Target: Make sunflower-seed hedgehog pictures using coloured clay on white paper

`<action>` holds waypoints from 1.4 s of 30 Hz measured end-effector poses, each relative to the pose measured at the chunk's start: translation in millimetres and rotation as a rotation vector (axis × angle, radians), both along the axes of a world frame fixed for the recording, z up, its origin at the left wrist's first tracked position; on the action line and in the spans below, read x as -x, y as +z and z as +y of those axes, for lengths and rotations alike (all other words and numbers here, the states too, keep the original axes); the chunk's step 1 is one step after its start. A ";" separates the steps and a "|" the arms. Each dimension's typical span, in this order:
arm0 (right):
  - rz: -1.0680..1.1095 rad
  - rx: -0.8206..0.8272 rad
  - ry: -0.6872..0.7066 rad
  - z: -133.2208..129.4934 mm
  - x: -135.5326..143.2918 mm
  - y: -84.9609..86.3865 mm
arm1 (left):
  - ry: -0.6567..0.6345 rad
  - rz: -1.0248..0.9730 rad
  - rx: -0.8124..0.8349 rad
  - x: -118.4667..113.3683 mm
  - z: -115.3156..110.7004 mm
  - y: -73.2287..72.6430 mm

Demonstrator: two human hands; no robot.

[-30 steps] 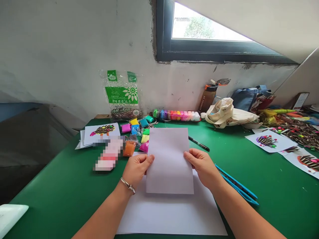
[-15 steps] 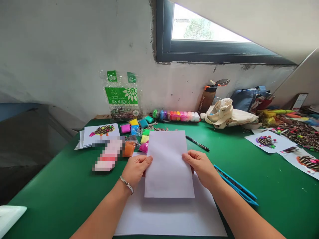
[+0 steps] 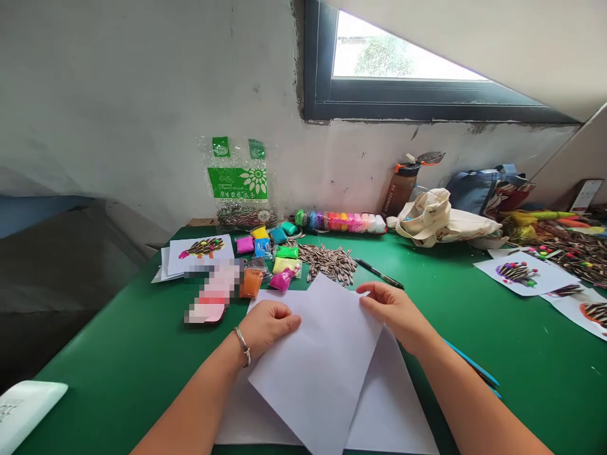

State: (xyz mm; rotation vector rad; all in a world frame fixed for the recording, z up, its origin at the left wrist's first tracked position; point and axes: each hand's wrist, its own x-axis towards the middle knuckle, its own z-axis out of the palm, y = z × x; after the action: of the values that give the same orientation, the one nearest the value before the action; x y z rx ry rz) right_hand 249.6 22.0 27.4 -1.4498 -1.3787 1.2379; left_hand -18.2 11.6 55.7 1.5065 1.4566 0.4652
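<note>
"What's nearest?"

"A small white sheet [image 3: 322, 360], turned askew above a larger white sheet [image 3: 389, 411]. Its near corner is cut off by the frame, and so is a white object [image 3: 35, 404] at far left. I can't tell whether the sheets touch."

"And the hands?"

"The left hand [image 3: 270, 328] pinches the small sheet's left edge, thumb on top, other fingers partly hidden. The right hand [image 3: 391, 313] grips the upper right corner between thumb and forefinger. Its forearm hides most of a blue tool [image 3: 474, 366]."

"Beyond them?"

"Green table [image 3: 118, 354], a pixelated item [image 3: 213, 294] I can't identify, bright packets [image 3: 284, 278], striped seeds [image 3: 332, 260] and a pen [image 3: 379, 273]."

"Farthest?"

"A scuffed grey wall [image 3: 142, 114] and a window [image 3: 403, 60], partly covered by a slanting pale panel [image 3: 512, 38]."
</note>
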 end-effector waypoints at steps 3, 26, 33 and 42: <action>-0.327 -0.121 0.031 -0.8 0.4 -3.3 | 0.042 0.168 -0.164 -0.1 1.1 -2.3; -1.094 -0.107 0.202 -17.6 6.2 7.3 | -0.600 0.549 -0.525 -48.9 -46.2 -16.5; -0.829 -0.055 0.231 -20.6 -1.2 13.6 | -0.530 0.655 -0.545 -44.3 -39.2 -7.6; 0.195 0.116 0.205 -24.7 -4.6 36.2 | -0.156 0.347 -0.630 -26.7 -22.5 -17.4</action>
State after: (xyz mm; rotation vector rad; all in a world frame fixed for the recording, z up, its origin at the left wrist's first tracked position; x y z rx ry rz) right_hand 254.2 -2.7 63.6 -1.2483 -1.3659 1.5692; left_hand 8.5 -10.8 38.4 2.2745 1.5120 0.6265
